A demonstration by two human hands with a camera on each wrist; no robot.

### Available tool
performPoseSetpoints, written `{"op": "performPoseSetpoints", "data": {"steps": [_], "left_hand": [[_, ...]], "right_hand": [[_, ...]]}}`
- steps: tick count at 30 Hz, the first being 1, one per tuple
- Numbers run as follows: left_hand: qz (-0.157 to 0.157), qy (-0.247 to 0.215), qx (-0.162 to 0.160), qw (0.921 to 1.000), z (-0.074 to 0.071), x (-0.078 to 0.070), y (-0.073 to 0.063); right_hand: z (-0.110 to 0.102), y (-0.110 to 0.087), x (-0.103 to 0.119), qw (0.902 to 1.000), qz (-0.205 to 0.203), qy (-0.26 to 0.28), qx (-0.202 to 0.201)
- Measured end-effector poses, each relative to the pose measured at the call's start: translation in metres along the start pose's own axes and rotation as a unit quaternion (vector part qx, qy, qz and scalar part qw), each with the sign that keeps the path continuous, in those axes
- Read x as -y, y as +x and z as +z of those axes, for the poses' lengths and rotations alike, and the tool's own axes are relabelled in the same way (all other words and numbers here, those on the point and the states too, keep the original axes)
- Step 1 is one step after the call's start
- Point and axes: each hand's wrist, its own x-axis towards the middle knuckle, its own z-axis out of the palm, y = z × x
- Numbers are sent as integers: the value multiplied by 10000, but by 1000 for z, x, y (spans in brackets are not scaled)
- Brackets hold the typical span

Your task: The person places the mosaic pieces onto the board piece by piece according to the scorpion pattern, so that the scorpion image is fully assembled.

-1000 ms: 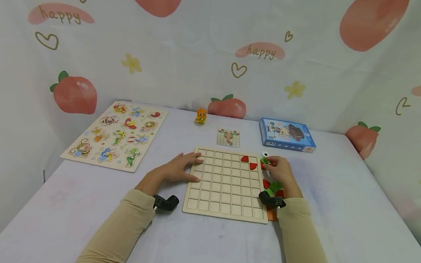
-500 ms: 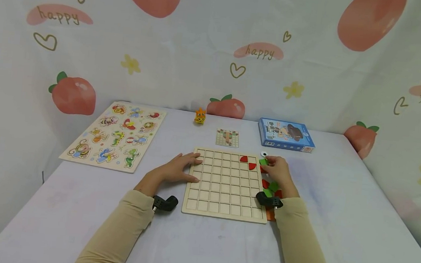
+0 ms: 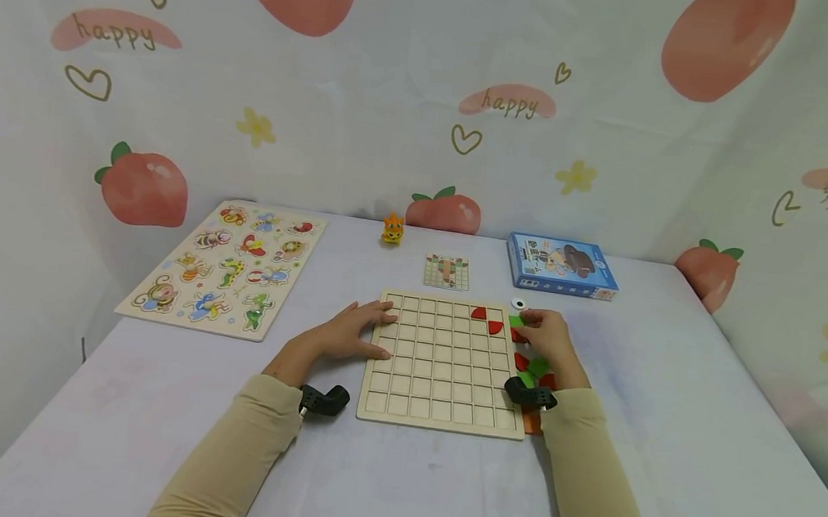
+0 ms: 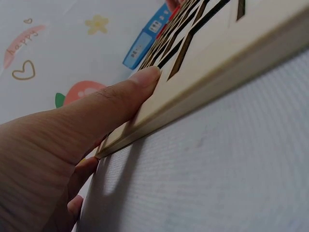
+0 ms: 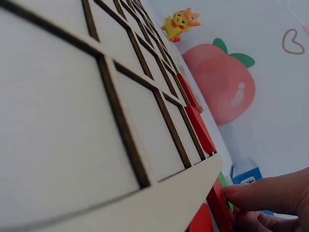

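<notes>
A light wooden grid board (image 3: 441, 368) lies on the table, two red quarter-round pieces (image 3: 495, 328) in cells at its upper right. My left hand (image 3: 352, 331) rests on its left edge, fingers spread; in the left wrist view the thumb (image 4: 145, 77) presses the board's top. Beyond the right edge, my right hand (image 3: 549, 336) is at the loose pieces, its thumb (image 5: 241, 193) against a red piece (image 5: 219, 205) with the fingers bent behind. A green piece (image 3: 516, 322) lies right beside it. A white eye disc (image 3: 518, 304) sits just beyond the fingertips.
More green pieces (image 3: 537, 367) and red pieces (image 3: 520, 361) lie under the right wrist, with orange ones (image 3: 532, 421) below. Behind the board are a pattern card (image 3: 446, 272), a small orange-yellow toy (image 3: 393, 229) and a blue box (image 3: 563, 266). An insect puzzle board (image 3: 224, 266) lies left.
The right hand has shifted slightly toward me at the loose pieces, and the green piece by its fingertips now lies apart from the eye disc. The left hand stays on the board.
</notes>
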Motion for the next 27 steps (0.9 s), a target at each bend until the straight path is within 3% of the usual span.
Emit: {"op": "performPoseSetpoints", "data": {"steps": [5, 27], "left_hand": [[19, -5, 2, 10000, 0, -1, 0], [44, 3, -48, 10000, 2, 2, 1]], "right_hand": [[-3, -2, -1, 9996, -87, -219, 168], [-13, -10, 2, 9997, -133, 123, 191]]}}
